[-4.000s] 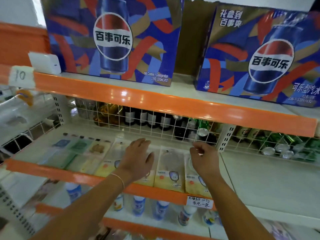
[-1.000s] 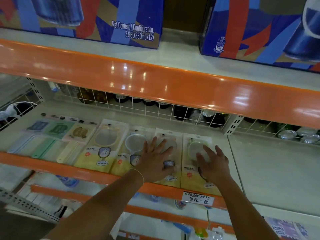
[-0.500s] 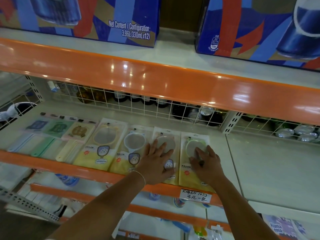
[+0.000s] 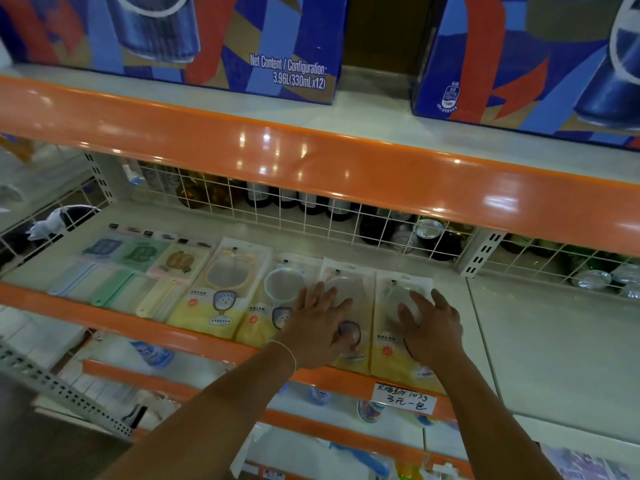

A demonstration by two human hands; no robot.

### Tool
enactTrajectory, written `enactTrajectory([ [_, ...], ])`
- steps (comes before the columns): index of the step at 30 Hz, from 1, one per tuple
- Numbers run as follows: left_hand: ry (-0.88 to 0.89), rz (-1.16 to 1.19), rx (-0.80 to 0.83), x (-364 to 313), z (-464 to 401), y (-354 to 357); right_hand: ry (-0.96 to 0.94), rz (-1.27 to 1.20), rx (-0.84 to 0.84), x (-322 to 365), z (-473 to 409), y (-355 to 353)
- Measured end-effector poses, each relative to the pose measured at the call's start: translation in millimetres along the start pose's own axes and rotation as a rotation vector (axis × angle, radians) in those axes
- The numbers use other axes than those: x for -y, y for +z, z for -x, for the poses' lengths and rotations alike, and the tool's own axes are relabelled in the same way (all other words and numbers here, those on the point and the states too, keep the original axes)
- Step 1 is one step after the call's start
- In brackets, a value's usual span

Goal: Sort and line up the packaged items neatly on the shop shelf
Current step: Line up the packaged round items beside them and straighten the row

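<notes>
Several flat packaged items lie side by side on the middle shelf (image 4: 554, 327). Four yellow-bottomed packs hold round mirrors; three narrower packs in blue (image 4: 93, 258), green (image 4: 135, 261) and cream (image 4: 173, 271) lie to their left. My left hand (image 4: 320, 327) rests flat, fingers spread, on the third mirror pack (image 4: 346, 282). My right hand (image 4: 433, 327) lies flat on the rightmost mirror pack (image 4: 391, 344). The first (image 4: 228, 282) and second (image 4: 277, 296) mirror packs lie untouched beside them.
An orange shelf lip (image 4: 311, 157) overhangs just above. Big cola cartons (image 4: 207, 46) stand on the top shelf. A wire grid (image 4: 311, 209) with bottles behind closes the back. A handwritten price tag (image 4: 403, 398) hangs on the front edge. The shelf right of the packs is bare.
Both hands moved from the packs' top edges down onto their middles. In the last second they slid slightly and the two right packs shifted a little; the view dipped closer.
</notes>
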State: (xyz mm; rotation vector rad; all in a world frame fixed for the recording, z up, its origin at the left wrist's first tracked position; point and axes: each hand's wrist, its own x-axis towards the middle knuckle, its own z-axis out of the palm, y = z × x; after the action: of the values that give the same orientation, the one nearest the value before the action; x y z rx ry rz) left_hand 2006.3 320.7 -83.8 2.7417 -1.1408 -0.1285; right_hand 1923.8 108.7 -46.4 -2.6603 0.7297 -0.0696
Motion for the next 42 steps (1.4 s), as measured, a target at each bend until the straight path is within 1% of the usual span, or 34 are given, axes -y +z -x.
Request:
enactTrajectory([
  [5,-0.087,0.001,-0.122,41.7,19.9,-21.8,-0.124,-0.096,-0.113,53.6,6.0,8.8],
  [8,-0.13,0.007,-0.184,81.4,30.5,-31.4,-0.19,-0.13,-0.076,88.8,14.0,24.3],
  [11,-0.173,-0.017,-0.164,118.6,39.8,-42.4,-0.238,-0.156,-0.029,119.4,21.1,44.3],
  [15,-0.193,-0.017,-0.081,158.3,44.4,-57.6,-0.276,-0.074,0.058,161.0,26.8,72.4],
  [18,-0.143,-0.012,-0.017,180.5,44.1,-59.6,-0.302,-0.08,-0.028,185.0,20.3,98.1],
  [19,-0.116,-0.015,-0.002,185.2,43.9,-57.9,-0.31,-0.068,-0.016,192.5,18.6,104.6],
  [21,-0.055,-0.043,0.004,191.4,42.9,-49.6,-0.295,0.03,0.1,205.8,19.6,113.5],
  [22,-0.032,-0.059,-0.006,191.6,43.0,-45.2,-0.292,0.073,0.121,209.4,21.3,115.7],
  [24,-0.006,-0.069,-0.019,193.3,43.0,-37.1,-0.294,0.116,0.099,212.5,23.1,122.1],
  [26,0.008,-0.054,-0.03,195.9,42.4,-32.4,-0.229,0.105,0.151,211.1,23.4,129.0],
  [31,0.016,-0.045,-0.042,196.9,41.5,-34.3,-0.207,0.142,0.089,211.9,22.9,133.0],
  [34,0.013,-0.026,-0.039,194.9,42.7,-34.9,-0.212,0.172,0.085,209.7,21.7,134.4],
  [38,0.001,-0.023,-0.023,193.8,42.4,-37.5,-0.255,0.119,0.077,205.4,19.7,138.5],
  [40,-0.015,-0.04,-0.02,193.1,42.2,-38.8,-0.284,0.049,0.055,204.2,17.8,134.8],
  [42,-0.039,-0.045,-0.022,190.8,42.3,-37.6,-0.302,0.041,0.037,205.0,17.6,126.8],
])
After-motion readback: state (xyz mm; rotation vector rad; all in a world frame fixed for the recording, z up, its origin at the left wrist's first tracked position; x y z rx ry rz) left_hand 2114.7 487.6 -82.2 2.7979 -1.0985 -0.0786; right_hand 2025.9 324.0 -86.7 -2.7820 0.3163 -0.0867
